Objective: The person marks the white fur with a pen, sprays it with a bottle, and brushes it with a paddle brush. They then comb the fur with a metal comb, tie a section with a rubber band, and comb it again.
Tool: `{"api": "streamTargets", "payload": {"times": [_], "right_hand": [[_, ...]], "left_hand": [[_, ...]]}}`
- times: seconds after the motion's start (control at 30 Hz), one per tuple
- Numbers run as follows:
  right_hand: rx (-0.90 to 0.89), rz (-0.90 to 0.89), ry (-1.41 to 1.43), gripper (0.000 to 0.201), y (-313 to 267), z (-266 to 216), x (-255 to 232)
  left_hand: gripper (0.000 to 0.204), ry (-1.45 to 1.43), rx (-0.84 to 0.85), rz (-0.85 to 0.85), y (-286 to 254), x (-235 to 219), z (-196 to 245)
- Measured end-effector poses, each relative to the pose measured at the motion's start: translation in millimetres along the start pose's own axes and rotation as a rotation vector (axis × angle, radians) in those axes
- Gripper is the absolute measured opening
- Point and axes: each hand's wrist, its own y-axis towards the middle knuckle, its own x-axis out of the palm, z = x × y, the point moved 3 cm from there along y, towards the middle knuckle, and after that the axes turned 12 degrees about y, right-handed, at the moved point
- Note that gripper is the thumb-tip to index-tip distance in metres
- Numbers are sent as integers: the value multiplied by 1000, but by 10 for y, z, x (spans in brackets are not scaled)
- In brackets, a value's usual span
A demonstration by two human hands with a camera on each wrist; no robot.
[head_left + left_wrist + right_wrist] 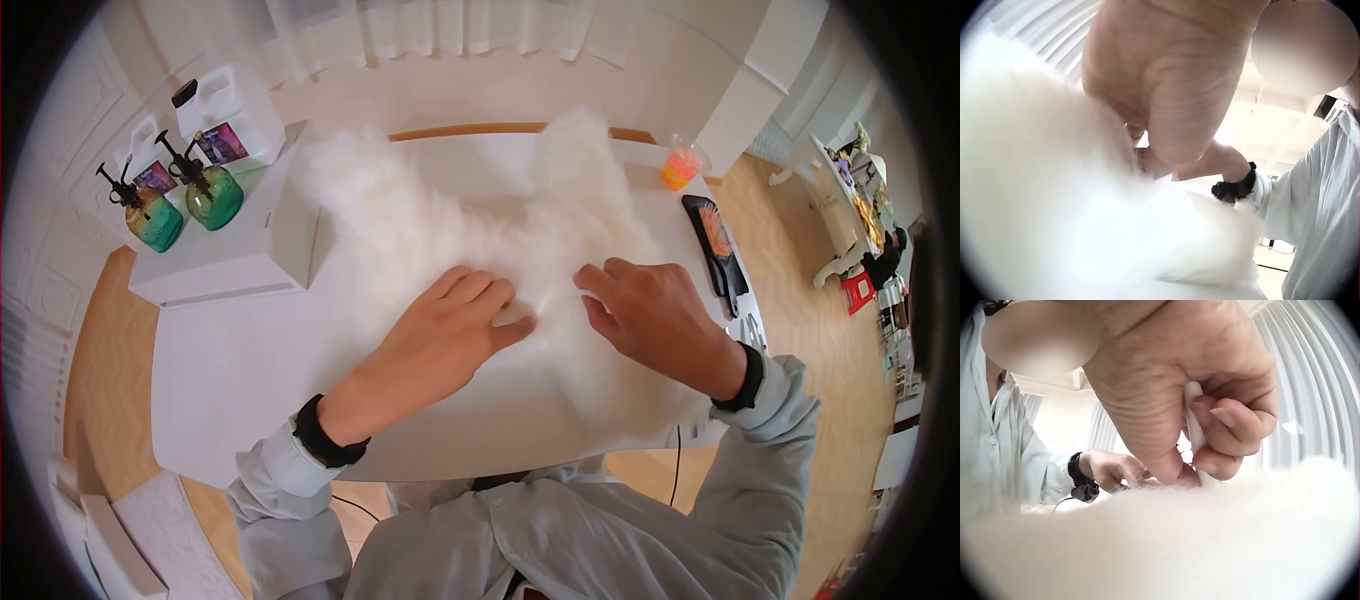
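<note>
A fluffy white fur piece with long, soft pile spreads over the white table and is heaped up at the back. My left hand rests on its near part, fingers bent and thumb stretched toward the right hand. Just to the right, my right hand pinches a slim white stick between thumb and curled fingers. The stick's lower end goes down into the pile, where its tip is hidden. In the left wrist view the left fingertips are mostly hidden behind the pile.
Two green-amber spray bottles and white jugs stand on a white box at the left. Along the right edge lie a black paddle-shaped brush and a clear cup with orange and yellow contents.
</note>
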Motion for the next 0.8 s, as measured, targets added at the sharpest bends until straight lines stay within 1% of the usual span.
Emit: {"api": "streamTargets", "payload": {"times": [0.03,0.1,0.23,0.3,0.33,0.4,0.43,0.5,0.53,0.6,0.67,0.73,0.77,0.8], "right_hand": [[5,0,2,14,-7,11,3],[-63,21,26,11,-9,16,-1],[-87,15,117,12,-47,-7,-140],[-129,40,257,12,-81,-97,-249],[-132,35,267,12,-87,-148,-257],[-266,31,229,13,-68,-317,-236],[-272,30,236,13,-44,-367,-187],[-389,-51,190,13,9,-489,-32],[-433,-52,130,15,51,-543,32],[-455,-43,87,15,160,-565,162],[-479,-35,42,16,250,-559,196],[-402,-19,-126,18,306,-495,197],[-414,-28,-127,18,302,-484,199],[-379,-28,-126,19,295,-456,196]], "left_hand": [[49,-2,5,-3,-9,1,-1],[48,-4,-8,-14,-37,4,-3],[47,2,17,-45,-79,-49,-32],[45,-82,-86,13,-156,-220,-100],[45,-84,-94,4,-235,-217,-152],[43,-128,-210,117,-385,-234,-285],[43,-124,-216,112,-400,-258,-294],[43,-100,-262,13,-426,-291,-310],[43,-97,-270,12,-440,-266,-323],[46,-95,-282,3,-459,-175,-350],[47,-103,-289,11,-475,-177,-371],[47,-116,-299,20,-499,-166,-391],[48,-128,-303,32,-514,-155,-397],[48,-139,-307,43,-527,-146,-397]]}}
